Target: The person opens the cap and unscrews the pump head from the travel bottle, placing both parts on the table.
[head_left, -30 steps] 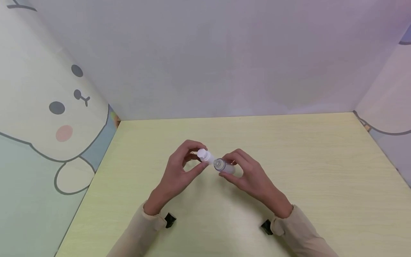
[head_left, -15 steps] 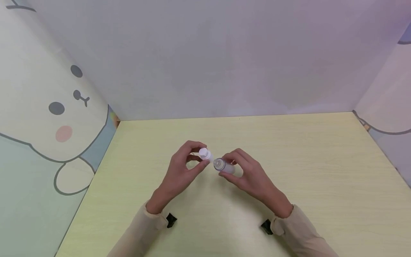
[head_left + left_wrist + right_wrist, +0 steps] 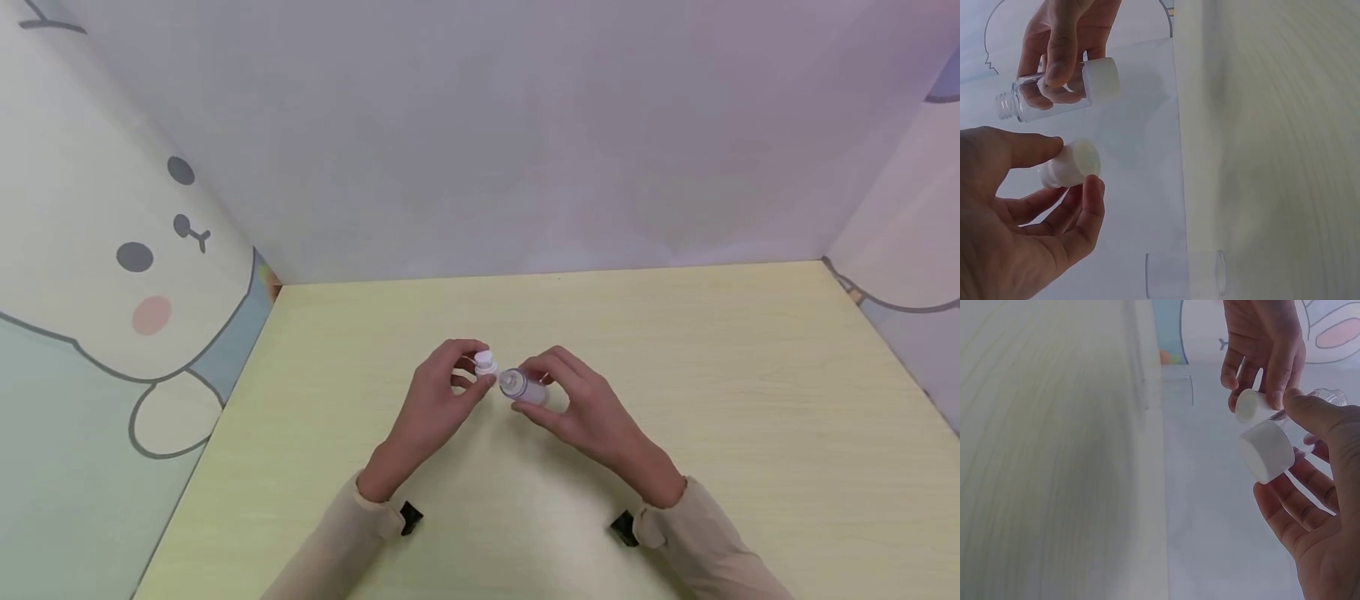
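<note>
My left hand (image 3: 438, 404) pinches a white pump head (image 3: 485, 363) between thumb and fingers. In the left wrist view the white pump head (image 3: 1072, 164) shows its round end towards the table side. Close beside it, my right hand (image 3: 577, 400) grips a small clear bottle (image 3: 525, 387), tilted with its mouth towards the left hand. The bottle (image 3: 1047, 106) has a threaded neck and a white base (image 3: 1102, 79). Pump head and bottle neck are apart in the left wrist view. From the right wrist view, the white base (image 3: 1266, 452) partly hides the bottle.
A clear cylinder (image 3: 1185, 275), like a cover, stands on the light wooden table (image 3: 720, 400); it also appears faintly in the right wrist view. A plain wall (image 3: 540, 142) rises behind, with cartoon-printed panels (image 3: 75, 183) at the sides.
My left hand has shifted a little right and towards me, bringing the pump head beside the bottle's mouth and more upright. The right hand and bottle have hardly moved.
</note>
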`<state>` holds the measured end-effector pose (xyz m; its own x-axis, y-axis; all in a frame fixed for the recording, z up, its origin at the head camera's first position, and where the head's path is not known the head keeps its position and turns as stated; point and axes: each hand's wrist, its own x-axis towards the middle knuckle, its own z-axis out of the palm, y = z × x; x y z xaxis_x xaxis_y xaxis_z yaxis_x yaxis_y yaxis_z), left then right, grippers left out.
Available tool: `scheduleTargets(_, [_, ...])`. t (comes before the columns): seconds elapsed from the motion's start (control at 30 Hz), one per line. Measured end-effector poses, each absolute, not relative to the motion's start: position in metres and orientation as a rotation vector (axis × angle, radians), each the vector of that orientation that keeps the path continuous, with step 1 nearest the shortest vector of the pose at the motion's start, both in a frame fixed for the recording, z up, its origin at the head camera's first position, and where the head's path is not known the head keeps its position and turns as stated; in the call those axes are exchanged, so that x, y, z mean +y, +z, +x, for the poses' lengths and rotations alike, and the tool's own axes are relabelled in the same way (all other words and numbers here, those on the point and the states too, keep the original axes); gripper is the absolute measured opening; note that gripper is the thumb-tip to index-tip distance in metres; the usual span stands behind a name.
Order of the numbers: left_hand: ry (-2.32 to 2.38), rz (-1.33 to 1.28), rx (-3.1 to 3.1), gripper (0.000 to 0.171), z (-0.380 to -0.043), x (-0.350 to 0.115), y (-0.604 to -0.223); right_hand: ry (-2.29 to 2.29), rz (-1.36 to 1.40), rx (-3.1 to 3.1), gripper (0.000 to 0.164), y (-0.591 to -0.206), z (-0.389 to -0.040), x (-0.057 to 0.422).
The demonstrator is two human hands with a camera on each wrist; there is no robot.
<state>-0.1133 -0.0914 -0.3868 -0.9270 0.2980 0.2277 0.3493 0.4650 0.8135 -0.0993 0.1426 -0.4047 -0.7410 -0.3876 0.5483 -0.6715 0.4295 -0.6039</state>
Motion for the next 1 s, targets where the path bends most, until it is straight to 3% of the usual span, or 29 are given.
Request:
scheduleTargets(0.53, [-1.203, -0.387, -2.899, 0.032, -0.124, -0.077, -0.391, 1.229, 0.910, -2.344, 0.041, -0.403, -0.101, 0.145])
scheduleTargets(1.0, [-0.950, -0.434, -2.969, 0.024, -0.132, -0.068, -0.400, 1.244, 0.904, -2.337, 0.040, -0.405, -0.101, 0.146])
